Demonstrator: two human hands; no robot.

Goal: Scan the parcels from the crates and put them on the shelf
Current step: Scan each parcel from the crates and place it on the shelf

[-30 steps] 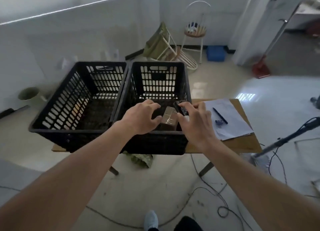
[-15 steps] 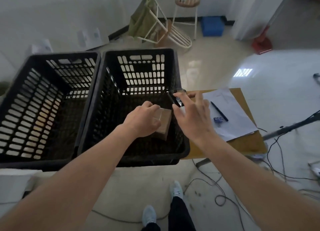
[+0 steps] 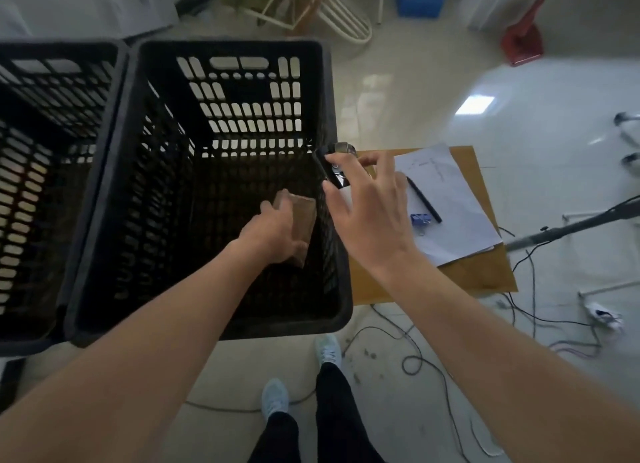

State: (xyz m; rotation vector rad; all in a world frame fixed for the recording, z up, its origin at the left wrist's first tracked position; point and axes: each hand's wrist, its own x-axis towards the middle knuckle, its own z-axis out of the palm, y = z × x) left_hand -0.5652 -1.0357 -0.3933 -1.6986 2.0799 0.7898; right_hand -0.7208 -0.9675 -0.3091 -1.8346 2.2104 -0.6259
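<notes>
Your left hand (image 3: 273, 232) is down inside the right-hand black perforated plastic crate (image 3: 138, 199), its grip curled round a small brown cardboard parcel (image 3: 303, 216). The parcel sits low in the crate, close to its right wall, tilted with one end up and the other down toward the crate floor; whether it touches the floor you cannot tell. Your right hand (image 3: 367, 213) hangs over the crate's right rim, fingers (image 3: 375, 159) spread, with the thumb and forefinger pinching a small black handheld scanner (image 3: 336, 166) that sits at the rim, just above and to the right of the parcel.

A second black perforated plastic crate (image 3: 41, 171) stands touching the first on its left. Both rest on a brown wooden worktop (image 3: 485, 272), whose bare part shows to the right of the crates. On it lie white paper sheets (image 3: 453, 213), with a black pen (image 3: 424, 199) and a blue binder clip (image 3: 420, 219) lying on top of them, near your right hand. Below, on the pale floor, are your two light shoes (image 3: 275, 396) and loose dark cables (image 3: 415, 355).
</notes>
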